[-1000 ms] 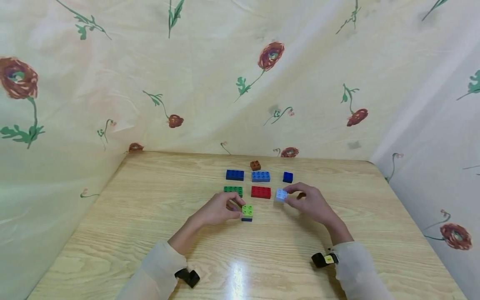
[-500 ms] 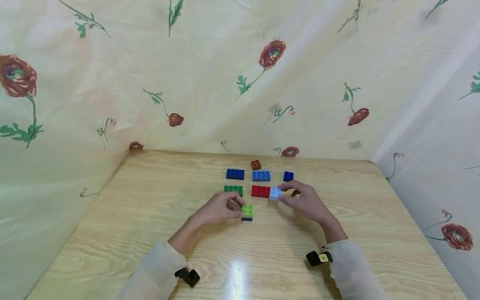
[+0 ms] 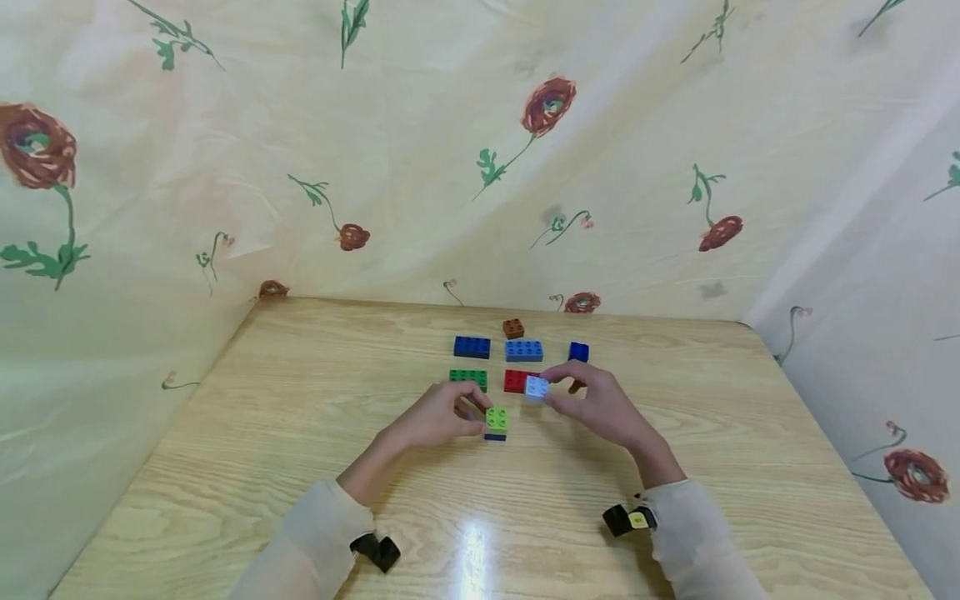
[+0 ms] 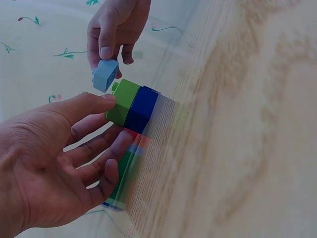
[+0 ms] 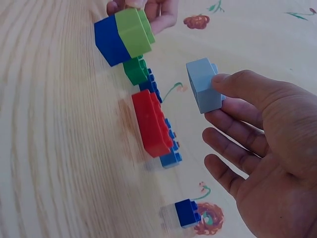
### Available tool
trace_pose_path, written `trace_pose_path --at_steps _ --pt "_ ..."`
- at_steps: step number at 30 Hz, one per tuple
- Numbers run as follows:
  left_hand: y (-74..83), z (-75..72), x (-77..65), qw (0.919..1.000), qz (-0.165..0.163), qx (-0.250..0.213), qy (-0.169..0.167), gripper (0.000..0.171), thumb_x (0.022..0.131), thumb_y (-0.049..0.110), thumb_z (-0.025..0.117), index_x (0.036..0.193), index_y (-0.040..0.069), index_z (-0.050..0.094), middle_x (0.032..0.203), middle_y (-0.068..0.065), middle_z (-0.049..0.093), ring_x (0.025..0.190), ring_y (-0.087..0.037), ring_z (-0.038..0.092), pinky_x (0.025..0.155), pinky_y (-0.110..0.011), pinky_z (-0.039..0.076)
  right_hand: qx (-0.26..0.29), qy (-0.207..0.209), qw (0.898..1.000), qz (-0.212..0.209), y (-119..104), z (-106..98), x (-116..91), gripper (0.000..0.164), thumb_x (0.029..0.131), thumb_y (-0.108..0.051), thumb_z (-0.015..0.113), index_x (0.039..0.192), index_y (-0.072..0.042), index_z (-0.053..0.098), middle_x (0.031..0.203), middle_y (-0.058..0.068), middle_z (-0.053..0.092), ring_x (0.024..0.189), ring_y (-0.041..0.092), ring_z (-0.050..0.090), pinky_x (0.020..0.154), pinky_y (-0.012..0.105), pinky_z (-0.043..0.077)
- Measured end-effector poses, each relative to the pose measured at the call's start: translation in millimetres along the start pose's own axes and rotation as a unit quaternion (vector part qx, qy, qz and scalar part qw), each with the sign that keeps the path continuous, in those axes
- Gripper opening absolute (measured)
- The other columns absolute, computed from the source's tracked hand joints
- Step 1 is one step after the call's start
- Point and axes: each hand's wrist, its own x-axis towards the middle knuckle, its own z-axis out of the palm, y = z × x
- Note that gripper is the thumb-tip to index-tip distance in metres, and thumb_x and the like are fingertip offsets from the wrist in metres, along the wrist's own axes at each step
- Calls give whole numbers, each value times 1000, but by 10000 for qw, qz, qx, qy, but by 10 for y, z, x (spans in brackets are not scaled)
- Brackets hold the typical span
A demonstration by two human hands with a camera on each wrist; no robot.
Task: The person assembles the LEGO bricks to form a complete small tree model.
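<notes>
My left hand (image 3: 441,417) pinches a lime green brick (image 3: 497,417) between thumb and fingers. That brick sits on top of a dark blue brick (image 4: 143,110), and the two form a small stack on the table. In my right hand (image 3: 600,405) a light blue brick (image 5: 204,85) is pinched, raised off the table. It overlaps the right end of the red brick (image 3: 516,381) in the head view. In the left wrist view the light blue brick (image 4: 105,75) shows close beside the studded top of the lime green one.
Behind the hands lie a green brick (image 3: 468,377), a long dark blue brick (image 3: 472,347), a medium blue brick (image 3: 523,350) and a brown brick (image 3: 513,327). A small blue brick (image 3: 578,351) lies beyond the right hand. Flowered cloth (image 3: 405,150) walls the wooden table (image 3: 315,350).
The right hand has moved left with the light blue brick, from right of the red brick to overlapping its right end. The left hand and its stack have stayed in place.
</notes>
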Motion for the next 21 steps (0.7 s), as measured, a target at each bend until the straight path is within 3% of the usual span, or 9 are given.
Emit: trace_pose_path --at_steps 12,21 --pt "5 -8 19 10000 -63 -58 -5 26 91 14 78 116 12 69 115 -5 70 96 -15 69 85 -31 60 79 -172 9990 -393 -116 109 35 26 94 -21 77 120 -17 74 120 2 73 109 29 64 92 43 52" --pt "-10 -8 30 9999 -38 -123 -61 28 91 15 79 117 9 70 116 -8 71 97 -17 70 88 -32 60 165 -336 9983 -448 -164 180 22 28 93 -23 78 120 -20 74 121 -1 73 106 26 63 89 35 53"
